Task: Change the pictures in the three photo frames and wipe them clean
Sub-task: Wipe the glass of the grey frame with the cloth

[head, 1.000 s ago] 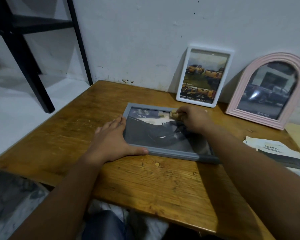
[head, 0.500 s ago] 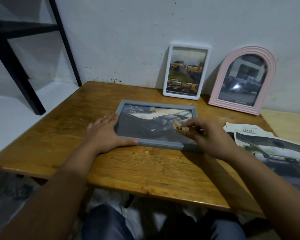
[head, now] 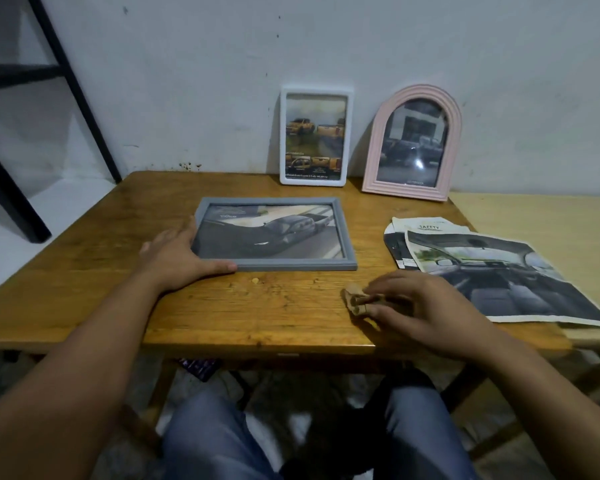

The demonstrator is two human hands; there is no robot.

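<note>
L hand [head: 174, 259] flat, fingers straight, against grey frame [head: 274, 233] corner on table [head: 118, 244]; R hand [head: 420, 313] pinching small tan cloth [head: 355, 299], clear of frame

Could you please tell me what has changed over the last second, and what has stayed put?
The right hand, still pinching the small cloth, left the grey frame's glass and came back to the table near its front edge. The left hand still braces the frame's corner; the frame hasn't moved.
</note>
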